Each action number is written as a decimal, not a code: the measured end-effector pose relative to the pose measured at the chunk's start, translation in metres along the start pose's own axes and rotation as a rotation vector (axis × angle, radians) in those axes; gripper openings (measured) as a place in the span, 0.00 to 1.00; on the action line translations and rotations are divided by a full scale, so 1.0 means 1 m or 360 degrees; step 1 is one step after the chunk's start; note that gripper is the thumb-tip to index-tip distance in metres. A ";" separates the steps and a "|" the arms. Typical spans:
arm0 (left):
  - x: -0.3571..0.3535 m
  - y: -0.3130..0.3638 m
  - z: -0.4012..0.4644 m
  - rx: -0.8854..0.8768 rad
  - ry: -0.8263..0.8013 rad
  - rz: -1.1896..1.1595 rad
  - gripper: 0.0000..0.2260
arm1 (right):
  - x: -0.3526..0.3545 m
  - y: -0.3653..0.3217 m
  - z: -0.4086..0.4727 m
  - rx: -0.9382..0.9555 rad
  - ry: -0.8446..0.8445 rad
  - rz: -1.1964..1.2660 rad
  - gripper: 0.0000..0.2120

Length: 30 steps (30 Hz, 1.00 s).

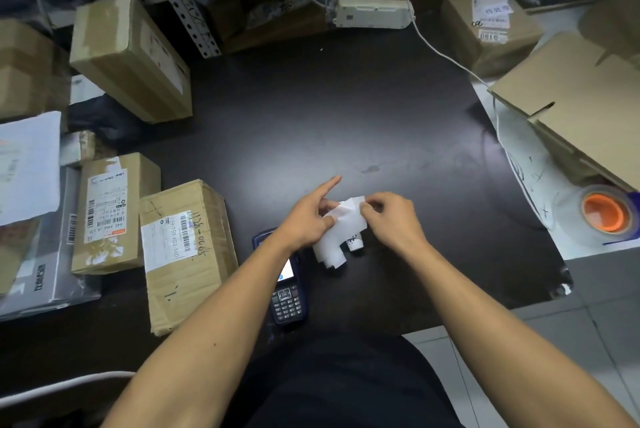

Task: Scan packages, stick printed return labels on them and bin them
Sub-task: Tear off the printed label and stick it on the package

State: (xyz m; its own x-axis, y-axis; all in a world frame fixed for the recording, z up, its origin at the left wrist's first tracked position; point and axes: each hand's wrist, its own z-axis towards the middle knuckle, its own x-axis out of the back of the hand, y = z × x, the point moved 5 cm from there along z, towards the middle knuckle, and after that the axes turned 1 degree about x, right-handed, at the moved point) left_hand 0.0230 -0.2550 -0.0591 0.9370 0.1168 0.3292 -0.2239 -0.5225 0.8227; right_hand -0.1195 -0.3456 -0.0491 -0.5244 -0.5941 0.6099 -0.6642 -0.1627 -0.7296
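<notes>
Above the dark table (346, 109), both hands work a curled white return label (341, 228). My left hand (308, 220) pinches its left edge between thumb and fingers, with the index finger pointing out straight. At the label's upper right corner, my right hand (389, 216) pinches it with the fingertips. A dark blue handheld scanner (289, 296) with a keypad and lit screen lies on the table under my left wrist. Taped cardboard packages (183, 247) (114, 213) with shipping labels sit at the left.
More cardboard boxes stand at the back left (131, 57) and back right (491, 22). A white power strip (374, 12) with its cable lies at the back. An open cardboard box (581, 105) and an orange-cored tape roll (604, 213) are at the right.
</notes>
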 end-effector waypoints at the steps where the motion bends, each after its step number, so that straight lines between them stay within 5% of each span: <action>1: 0.001 -0.002 0.000 0.0017 0.0009 -0.0018 0.35 | 0.004 0.003 0.000 -0.0059 0.0034 0.0046 0.08; 9: 0.002 -0.011 -0.006 0.0128 0.0041 -0.0035 0.35 | 0.044 0.029 0.000 -0.0441 0.0572 0.0399 0.06; 13: 0.017 -0.001 -0.013 0.0012 0.0430 0.0289 0.30 | 0.028 -0.010 -0.013 0.0123 0.0678 0.0141 0.04; 16: 0.038 0.010 -0.031 0.0030 0.0769 -0.0003 0.20 | -0.001 -0.039 -0.023 0.0455 0.0655 0.0004 0.06; 19: 0.057 0.014 -0.055 0.0109 0.0792 -0.0416 0.12 | -0.025 -0.071 -0.032 0.0746 0.0725 -0.0145 0.08; 24: 0.091 -0.009 -0.093 0.0191 0.0811 -0.0764 0.16 | -0.073 -0.118 -0.051 0.1272 0.0757 -0.0431 0.11; 30: 0.125 -0.053 -0.142 0.0213 0.0881 -0.0692 0.23 | -0.121 -0.136 -0.069 0.1449 0.0299 -0.0323 0.17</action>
State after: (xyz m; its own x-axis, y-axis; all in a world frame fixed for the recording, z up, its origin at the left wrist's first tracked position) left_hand 0.1136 -0.0931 0.0039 0.6527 0.7306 0.2006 0.2069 -0.4266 0.8805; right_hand -0.0022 -0.1974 -0.0029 -0.5743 -0.3637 0.7334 -0.1236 -0.8471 -0.5169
